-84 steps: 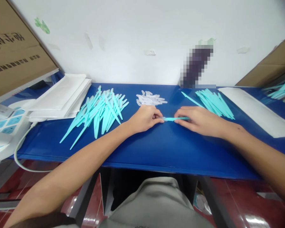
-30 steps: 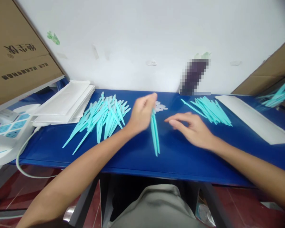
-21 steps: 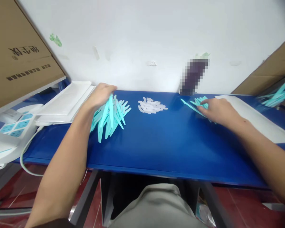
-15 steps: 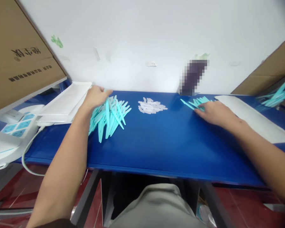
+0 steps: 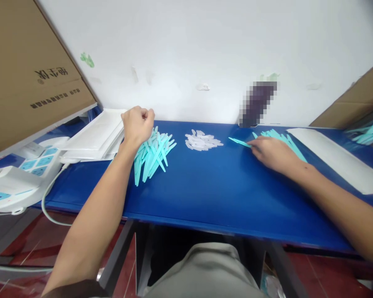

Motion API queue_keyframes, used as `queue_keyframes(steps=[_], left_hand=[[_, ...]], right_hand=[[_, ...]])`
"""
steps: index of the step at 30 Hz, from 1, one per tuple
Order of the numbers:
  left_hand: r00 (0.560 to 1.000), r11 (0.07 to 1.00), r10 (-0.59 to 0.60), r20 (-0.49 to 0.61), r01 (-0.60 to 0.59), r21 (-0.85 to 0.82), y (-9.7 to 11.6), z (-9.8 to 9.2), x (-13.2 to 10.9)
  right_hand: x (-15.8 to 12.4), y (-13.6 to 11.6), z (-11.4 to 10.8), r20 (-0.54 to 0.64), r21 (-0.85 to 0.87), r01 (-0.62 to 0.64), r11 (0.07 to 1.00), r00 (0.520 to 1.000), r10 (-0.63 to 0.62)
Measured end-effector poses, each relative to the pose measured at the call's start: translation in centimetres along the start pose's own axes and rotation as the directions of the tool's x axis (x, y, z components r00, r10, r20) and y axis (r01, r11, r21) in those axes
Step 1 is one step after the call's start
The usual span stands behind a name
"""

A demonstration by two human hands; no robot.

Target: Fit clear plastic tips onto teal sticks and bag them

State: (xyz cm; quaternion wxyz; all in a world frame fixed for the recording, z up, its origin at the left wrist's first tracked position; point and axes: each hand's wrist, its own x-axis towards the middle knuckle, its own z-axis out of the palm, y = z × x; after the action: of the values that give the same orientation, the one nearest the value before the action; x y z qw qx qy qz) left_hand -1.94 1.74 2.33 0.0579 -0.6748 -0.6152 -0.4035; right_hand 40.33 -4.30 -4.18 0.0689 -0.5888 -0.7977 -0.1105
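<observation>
My left hand [image 5: 139, 124] is closed, its fingers curled in above the back of a heap of slim turquoise plastic sticks [image 5: 155, 155]. Whether anything is inside those fingers is hidden. On the right, my right hand [image 5: 272, 152] pinches a turquoise stick [image 5: 238, 142], whose tip points left and away from me. Beneath and behind that hand lies a second group of turquoise sticks [image 5: 294, 145], partly covered by it. Between the hands, small translucent white plastic pieces [image 5: 202, 141] form a loose pile on the blue table [image 5: 199, 190].
White padded envelopes [image 5: 91, 132] are stacked at the left, beside a power strip [image 5: 39, 165] with a cable. A flat white envelope [image 5: 338, 159] lies at the right. Cardboard boxes [image 5: 43, 37] stand at both sides, and a white wall [image 5: 180, 54] rises behind the table.
My left hand has lifted slightly and curled its fingers inward. My right hand has shifted a little toward me, and the stick in its fingers now stands out to the left, apart from the group.
</observation>
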Motion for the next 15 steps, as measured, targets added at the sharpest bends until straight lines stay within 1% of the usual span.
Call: queue_keyframes(steps=[2,4,5,6,7,8,9,10,12,13,14,15], left_hand=[[0.993,0.985,0.118,0.006,-0.116,-0.124,2.2,-0.1,-1.2],[0.973,0.941,0.226,0.043,-0.207,-0.267,4.7,0.4,-3.0],[0.953,0.914,0.291,0.083,-0.252,-0.319,6.0,0.8,-4.1],[0.923,0.889,0.356,0.145,-0.287,-0.357,7.1,1.4,-5.3],[0.884,0.866,0.42,0.203,-0.324,-0.381,8.2,2.0,-6.4],[0.833,0.842,0.486,0.263,-0.366,-0.398,9.0,2.6,-7.5],[0.771,0.815,0.549,0.322,-0.41,-0.408,9.7,3.2,-8.5],[0.699,0.785,0.609,0.374,-0.464,-0.411,10.1,3.7,-9.4],[0.581,0.723,0.691,0.431,-0.566,-0.396,10.6,4.5,-10.5],[0.537,0.7,0.712,0.453,-0.599,-0.389,10.6,4.7,-10.8],[0.512,0.692,0.716,0.474,-0.61,-0.387,10.6,4.9,-11.0],[0.511,0.705,0.702,0.497,-0.596,-0.384,10.5,5.0,-10.9]], right_hand=[[-0.1,-0.6,-0.2,0.003,0.036,-0.014,0.999,1.0,0.014],[-0.2,-1.2,-0.5,-0.003,0.065,-0.015,0.998,1.0,0.015],[-0.2,-1.5,-0.6,-0.016,0.078,-0.01,0.997,1.0,0.011],[-0.2,-1.7,-0.7,-0.038,0.093,-0.002,0.996,0.999,0.005],[-0.2,-1.9,-0.8,-0.068,0.114,0.011,0.993,0.998,-0.003],[-0.1,-2.0,-0.8,-0.1,0.141,0.028,0.99,0.995,-0.014],[-0.1,-2.1,-0.8,-0.13,0.171,0.049,0.984,0.991,-0.027],[0.0,-2.2,-0.7,-0.15,0.201,0.073,0.977,0.988,-0.043],[0.1,-2.3,-0.3,-0.164,0.238,0.11,0.965,0.984,-0.072],[0.1,-2.3,-0.1,-0.16,0.24,0.12,0.963,0.984,-0.083],[0.2,-2.2,0.2,-0.152,0.233,0.126,0.964,0.984,-0.092],[0.2,-2.2,0.4,-0.144,0.223,0.13,0.966,0.985,-0.1]])
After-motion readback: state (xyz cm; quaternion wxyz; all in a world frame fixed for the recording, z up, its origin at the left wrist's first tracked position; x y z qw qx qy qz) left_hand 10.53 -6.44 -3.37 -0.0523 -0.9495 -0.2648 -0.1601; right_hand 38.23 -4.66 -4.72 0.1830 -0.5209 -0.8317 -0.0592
